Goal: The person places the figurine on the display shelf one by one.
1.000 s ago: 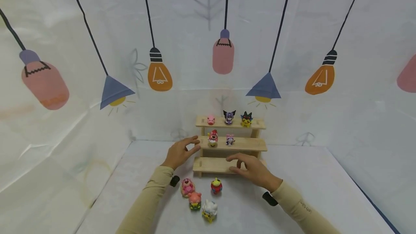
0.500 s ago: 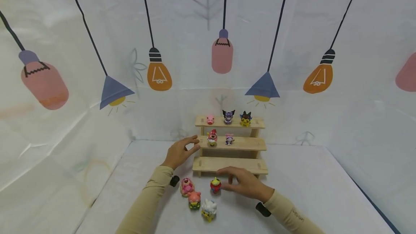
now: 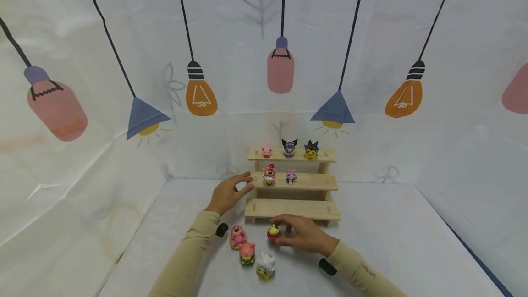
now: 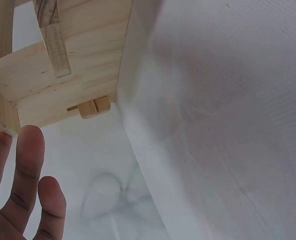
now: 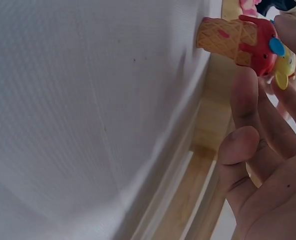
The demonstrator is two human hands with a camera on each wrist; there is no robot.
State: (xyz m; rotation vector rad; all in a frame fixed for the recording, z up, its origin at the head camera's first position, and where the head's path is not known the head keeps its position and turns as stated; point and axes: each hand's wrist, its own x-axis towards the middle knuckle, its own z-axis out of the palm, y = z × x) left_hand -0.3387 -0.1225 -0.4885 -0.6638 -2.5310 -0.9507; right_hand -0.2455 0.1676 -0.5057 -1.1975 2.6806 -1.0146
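My right hand (image 3: 307,235) is at a small red-and-yellow toy figurine (image 5: 265,45) with a waffle-cone base, on the white tabletop in front of the wooden shelf. In the right wrist view, thumb and fingers curve round its red and yellow top. At the left end of the three-tier wooden shelf (image 3: 293,207) is my left hand (image 3: 228,195), fingers slightly bent and thumb apart. In the left wrist view its fingertips reach the shelf's edge. Left of the red-and-yellow figurine lie a pink bear figurine (image 3: 237,236), a pink-and-green figurine (image 3: 247,253) and a white-and-yellow figurine (image 3: 266,265).
On the top tier stand a pink pig (image 3: 266,151), a purple-and-black figurine (image 3: 289,148) and a yellow figurine with a dark top (image 3: 311,150). The middle tier bears a red-topped figurine (image 3: 269,174) and a pink-and-white one (image 3: 291,176). A white sheet wall (image 3: 231,141) rises behind.
My right hand has moved down and left from the lowest tier to the red-and-yellow figurine and closed its fingers round it. The left hand has stayed at the shelf's end.
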